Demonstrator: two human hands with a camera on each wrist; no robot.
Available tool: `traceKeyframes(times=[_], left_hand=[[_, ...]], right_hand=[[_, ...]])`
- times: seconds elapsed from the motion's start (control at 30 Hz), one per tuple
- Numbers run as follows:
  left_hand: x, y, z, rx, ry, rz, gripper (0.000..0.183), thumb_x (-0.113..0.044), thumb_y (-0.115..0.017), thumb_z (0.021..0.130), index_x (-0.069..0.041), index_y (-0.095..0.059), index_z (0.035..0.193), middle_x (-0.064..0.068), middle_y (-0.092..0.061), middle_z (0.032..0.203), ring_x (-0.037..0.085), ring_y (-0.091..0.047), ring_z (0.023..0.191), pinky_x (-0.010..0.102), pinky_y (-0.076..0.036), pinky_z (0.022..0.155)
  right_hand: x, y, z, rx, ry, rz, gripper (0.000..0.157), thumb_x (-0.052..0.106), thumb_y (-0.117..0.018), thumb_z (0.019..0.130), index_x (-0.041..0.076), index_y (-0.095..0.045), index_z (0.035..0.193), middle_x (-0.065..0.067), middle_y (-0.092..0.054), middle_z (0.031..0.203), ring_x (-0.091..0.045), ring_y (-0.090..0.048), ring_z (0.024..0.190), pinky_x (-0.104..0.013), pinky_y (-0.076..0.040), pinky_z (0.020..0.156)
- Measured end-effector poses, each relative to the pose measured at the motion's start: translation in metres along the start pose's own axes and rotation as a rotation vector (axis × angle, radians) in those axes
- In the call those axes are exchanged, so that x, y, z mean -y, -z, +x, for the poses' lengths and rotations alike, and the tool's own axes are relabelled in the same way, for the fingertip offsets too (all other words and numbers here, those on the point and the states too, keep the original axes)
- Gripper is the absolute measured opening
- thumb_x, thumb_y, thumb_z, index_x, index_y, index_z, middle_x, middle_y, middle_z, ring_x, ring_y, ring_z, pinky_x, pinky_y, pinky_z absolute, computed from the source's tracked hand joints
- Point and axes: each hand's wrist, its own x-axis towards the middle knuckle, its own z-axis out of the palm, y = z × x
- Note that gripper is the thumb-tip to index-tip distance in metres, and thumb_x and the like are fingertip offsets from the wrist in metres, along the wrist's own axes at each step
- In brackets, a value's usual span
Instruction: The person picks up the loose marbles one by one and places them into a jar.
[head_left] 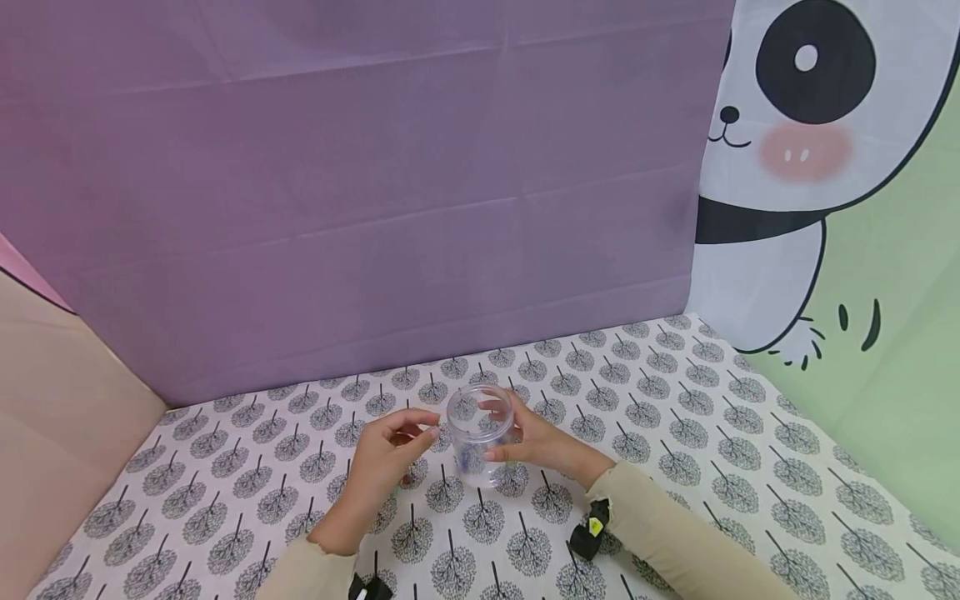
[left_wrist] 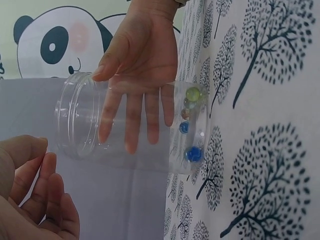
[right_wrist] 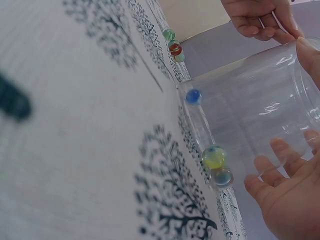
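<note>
A clear plastic jar [head_left: 480, 437] stands upright on the patterned cloth, without a lid. My right hand [head_left: 536, 437] grips it from the right, the thumb near side and the fingers round the far side. Several glass marbles lie on its bottom, among them a blue marble [left_wrist: 193, 154] and a yellow-green marble [right_wrist: 214, 157]. My left hand [head_left: 393, 446] is left of the rim, its fingers bent and the thumb tip close to the index tip; I see nothing between them. Beneath it, outside the jar, lie a red-streaked marble [right_wrist: 175, 49] and a green marble [right_wrist: 169, 34].
A white cloth [head_left: 652, 500] printed with dark trees covers the table. Behind rises a purple backdrop [head_left: 375, 208]; a panda drawing [head_left: 772, 275] is on the right-hand panel. Black wrist cameras [head_left: 588, 533] are strapped below both hands.
</note>
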Motion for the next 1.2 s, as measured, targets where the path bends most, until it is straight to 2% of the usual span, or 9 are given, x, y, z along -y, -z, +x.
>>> traceKeyframes(times=[0.17,0.3,0.43,0.7,0.83,1.0,1.2], left_hand=[[0.003,0.003,-0.001,0.006,0.003,-0.004,0.019,-0.012,-0.073,0.082,-0.008,-0.070,0.100,0.008,-0.061,0.086,0.012,-0.050,0.060,0.025,-0.044,0.042],[0.005,0.005,0.000,0.006,-0.012,-0.003,0.019,-0.008,-0.071,0.083,-0.004,-0.069,0.100,0.009,-0.061,0.085,0.015,-0.052,0.062,0.027,-0.048,0.045],[0.008,0.007,-0.001,0.002,-0.016,-0.008,0.018,-0.005,-0.070,0.083,-0.001,-0.069,0.101,0.010,-0.061,0.084,0.014,-0.053,0.062,0.032,-0.052,0.049],[0.013,0.012,-0.004,-0.007,-0.038,-0.004,0.017,-0.004,-0.070,0.082,-0.002,-0.069,0.099,0.009,-0.061,0.084,0.016,-0.056,0.061,0.036,-0.055,0.054],[0.014,0.014,-0.006,-0.008,-0.029,-0.007,0.016,-0.001,-0.069,0.082,-0.001,-0.068,0.098,0.011,-0.062,0.082,0.020,-0.058,0.060,0.034,-0.054,0.054],[0.017,0.019,-0.008,-0.014,0.012,0.028,0.019,-0.004,-0.070,0.081,-0.002,-0.068,0.101,0.009,-0.063,0.082,0.021,-0.058,0.065,0.024,-0.049,0.053],[0.020,0.024,-0.009,0.011,0.020,0.057,0.022,-0.004,-0.070,0.081,0.000,-0.067,0.103,0.013,-0.065,0.085,0.022,-0.061,0.070,0.025,-0.050,0.059]], right_hand=[[0.000,0.000,0.000,0.002,0.013,0.004,0.088,0.021,-0.075,0.080,0.034,-0.019,0.147,-0.009,-0.031,0.150,-0.040,-0.040,0.129,-0.054,-0.032,0.105],[0.000,0.000,0.001,0.002,0.026,0.002,0.089,0.021,-0.075,0.080,0.030,-0.018,0.148,-0.010,-0.031,0.150,-0.039,-0.040,0.129,-0.052,-0.032,0.105],[0.002,0.000,0.000,-0.001,0.014,0.002,0.089,0.021,-0.075,0.080,0.034,-0.018,0.147,-0.009,-0.031,0.150,-0.039,-0.040,0.129,-0.052,-0.032,0.106],[0.001,-0.001,0.000,-0.007,0.008,0.008,0.089,0.020,-0.075,0.080,0.033,-0.018,0.147,-0.008,-0.031,0.150,-0.041,-0.037,0.131,-0.052,-0.031,0.106],[0.000,0.000,0.000,-0.007,0.011,0.003,0.088,0.020,-0.075,0.080,0.034,-0.018,0.147,-0.008,-0.031,0.150,-0.041,-0.037,0.131,-0.053,-0.031,0.106],[0.000,0.000,0.000,-0.008,0.009,-0.005,0.088,0.020,-0.074,0.080,0.035,-0.019,0.146,-0.008,-0.031,0.150,-0.040,-0.036,0.132,-0.053,-0.029,0.107],[-0.001,0.000,0.000,-0.011,0.008,-0.009,0.088,0.019,-0.074,0.081,0.035,-0.018,0.147,-0.007,-0.032,0.150,-0.040,-0.037,0.132,-0.054,-0.029,0.107]])
